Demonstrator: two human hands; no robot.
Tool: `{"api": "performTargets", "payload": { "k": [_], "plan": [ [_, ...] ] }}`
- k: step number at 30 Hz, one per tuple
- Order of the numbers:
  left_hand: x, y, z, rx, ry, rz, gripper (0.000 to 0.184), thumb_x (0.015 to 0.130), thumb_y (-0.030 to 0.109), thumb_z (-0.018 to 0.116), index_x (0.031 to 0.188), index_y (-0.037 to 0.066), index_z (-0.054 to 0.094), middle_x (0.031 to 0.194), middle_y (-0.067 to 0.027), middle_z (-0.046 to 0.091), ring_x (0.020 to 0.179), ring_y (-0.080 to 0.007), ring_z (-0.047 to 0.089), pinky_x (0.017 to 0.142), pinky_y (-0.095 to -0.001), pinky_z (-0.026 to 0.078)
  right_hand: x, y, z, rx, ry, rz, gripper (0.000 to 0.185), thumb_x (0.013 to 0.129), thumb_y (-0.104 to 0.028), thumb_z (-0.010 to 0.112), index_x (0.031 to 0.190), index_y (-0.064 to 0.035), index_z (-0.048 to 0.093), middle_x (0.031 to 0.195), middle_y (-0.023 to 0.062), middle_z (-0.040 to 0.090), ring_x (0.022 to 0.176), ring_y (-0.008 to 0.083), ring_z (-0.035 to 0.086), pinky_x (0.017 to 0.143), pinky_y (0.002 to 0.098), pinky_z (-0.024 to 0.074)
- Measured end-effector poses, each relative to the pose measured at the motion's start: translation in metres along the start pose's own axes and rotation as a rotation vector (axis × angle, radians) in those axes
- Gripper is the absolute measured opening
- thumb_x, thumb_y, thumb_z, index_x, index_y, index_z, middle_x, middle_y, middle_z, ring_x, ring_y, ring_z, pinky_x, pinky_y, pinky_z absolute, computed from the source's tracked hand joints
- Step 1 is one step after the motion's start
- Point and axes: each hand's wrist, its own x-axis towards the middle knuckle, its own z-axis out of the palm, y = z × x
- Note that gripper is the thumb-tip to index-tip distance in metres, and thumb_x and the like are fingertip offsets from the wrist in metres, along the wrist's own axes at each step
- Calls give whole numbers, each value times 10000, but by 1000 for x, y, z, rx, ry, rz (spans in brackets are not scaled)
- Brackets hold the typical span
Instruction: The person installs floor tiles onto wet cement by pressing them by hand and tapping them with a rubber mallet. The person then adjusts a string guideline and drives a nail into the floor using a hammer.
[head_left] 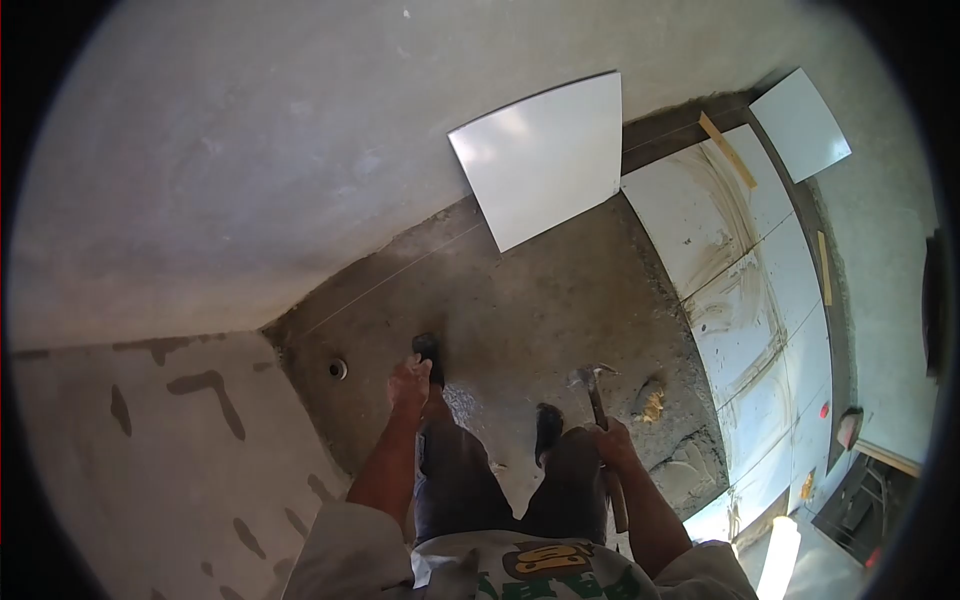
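My right hand is wrapped round the handle of a hammer. Its metal head points forward over the floor, and the handle's end shows below my fist beside my right leg. In front of my left leg, my left hand is closed with its fingers together, near my left shoe. Whether it holds anything small is too hard to make out. Under both hands lies a rough grey-brown floor.
A white tile leans at the far wall, and another tile stands at the right wall. Smeared laid tiles cover the right side. A round drain sits at left. A mortar patch lies right of the hammer.
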Motion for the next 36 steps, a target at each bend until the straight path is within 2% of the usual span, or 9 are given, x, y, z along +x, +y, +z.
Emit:
{"api": "performTargets", "payload": {
  "k": [5,11,14,17,20,22,23,25,36],
  "plan": [
    [205,23,48,186,14,391,397,855,366,639,1114,66,623,1050,-161,633,987,-327,606,849,-415,484,21,-176,75,234,-131,194,323,846,-288,622,912,28,602,729,122,612,630,200,614,594,351,495],
    [429,37,146,115,83,692,401,827,333,683,1112,58,617,1047,-153,635,977,-311,610,831,-391,494,171,-95,219,-49,-189,-300,348,843,-268,614,1037,17,574,898,263,643,897,404,637,812,455,494],
    [480,59,183,150,-6,746,407,838,320,674,1140,55,610,1032,-152,641,972,-298,617,838,-378,500,218,-104,236,-20,-211,115,375,844,-316,614,1053,-8,570,878,273,635,892,434,618,794,477,483],
    [520,69,228,66,-99,795,426,850,314,659,1178,48,594,1070,-148,643,984,-280,626,855,-369,502,245,-89,246,-238,-141,84,391,845,-383,630,982,-17,598,831,221,634,812,320,651,749,417,476],
    [559,61,271,252,-192,799,453,854,332,654,1193,37,585,1101,-145,645,996,-277,631,865,-361,502,249,-93,250,-219,-105,142,387,853,-389,610,1011,-38,574,876,273,636,901,433,618,774,481,469],
    [579,42,305,-1022,-619,331,491,846,396,653,1181,41,594,1107,-141,653,999,-279,632,873,-353,499,249,-81,262,-153,-71,138,396,853,-400,610,1005,-36,572,873,266,640,901,434,618,777,482,468],
    [577,37,304,-1035,-615,326,491,846,396,653,1181,41,594,1107,-141,653,999,-279,632,873,-353,499,248,-76,265,-92,-49,123,407,852,-411,611,1000,-34,571,871,259,643,901,435,617,779,483,467],
    [568,39,283,-90,-294,759,501,851,433,637,1163,42,608,1095,-123,665,1008,-270,630,873,-334,498,250,-75,267,-114,-43,130,404,852,-408,612,1002,-35,571,871,256,643,901,436,616,780,483,467],
    [541,66,270,157,-123,732,390,908,341,555,1156,47,618,1117,-141,649,1018,-294,625,874,-356,491,257,-99,277,-251,-7,43,412,861,-409,594,1037,-38,573,921,265,634,927,438,607,790,486,468]
  ]
}}
